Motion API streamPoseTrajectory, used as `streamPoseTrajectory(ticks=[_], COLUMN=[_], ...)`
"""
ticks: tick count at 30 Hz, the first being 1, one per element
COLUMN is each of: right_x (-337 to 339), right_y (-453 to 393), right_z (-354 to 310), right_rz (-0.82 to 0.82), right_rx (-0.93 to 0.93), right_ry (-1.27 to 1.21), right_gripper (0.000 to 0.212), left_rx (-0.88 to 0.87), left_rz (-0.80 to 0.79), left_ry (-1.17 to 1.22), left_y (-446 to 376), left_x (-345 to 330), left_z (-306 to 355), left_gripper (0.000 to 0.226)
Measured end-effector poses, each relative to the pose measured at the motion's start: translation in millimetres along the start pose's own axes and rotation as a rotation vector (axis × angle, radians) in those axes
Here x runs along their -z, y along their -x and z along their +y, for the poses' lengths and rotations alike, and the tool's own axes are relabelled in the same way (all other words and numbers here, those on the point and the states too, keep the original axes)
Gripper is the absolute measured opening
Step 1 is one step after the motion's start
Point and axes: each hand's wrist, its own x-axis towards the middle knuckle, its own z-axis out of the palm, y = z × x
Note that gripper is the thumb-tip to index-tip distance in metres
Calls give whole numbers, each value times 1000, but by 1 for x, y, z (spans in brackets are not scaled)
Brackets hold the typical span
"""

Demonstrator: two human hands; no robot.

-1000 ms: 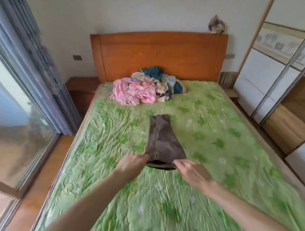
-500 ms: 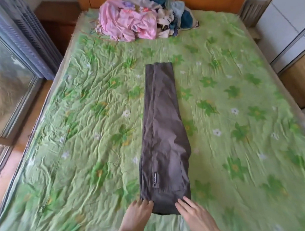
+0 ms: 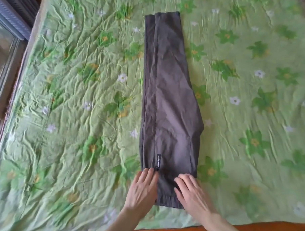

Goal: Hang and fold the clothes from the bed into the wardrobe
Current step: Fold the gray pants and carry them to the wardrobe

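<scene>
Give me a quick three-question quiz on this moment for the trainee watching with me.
1. True or false: the grey trousers lie in a crumpled heap on the green floral bedspread.
2. Which end of the trousers do both hands rest on? A) the leg hems B) the waist end nearest the person C) neither
3. Fill in: the small dark label sits just beyond the fingertips of the ____ hand.

Key
1. False: they lie flat, folded lengthwise, one leg over the other.
2. B: the left hand and right hand lie flat on the near end, fingers straight.
3. left
</scene>
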Motion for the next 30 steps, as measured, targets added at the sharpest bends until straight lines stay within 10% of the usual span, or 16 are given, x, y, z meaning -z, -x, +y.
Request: streamPoseTrajectory(ticks=[12,30], right_x=[-30,23], right_y=[-54,-184], right_z=[30,70], right_rz=[-33,202], right_rx=[-130,-100], right_ry=[76,13], right_gripper=[80,63], left_rx=[74,-7], left_rz=[-57,120], left_ry=[-17,-20], left_y=[-20,-184], left_x=[-42,12], left_z=[-22,-77], left_gripper=[74,64])
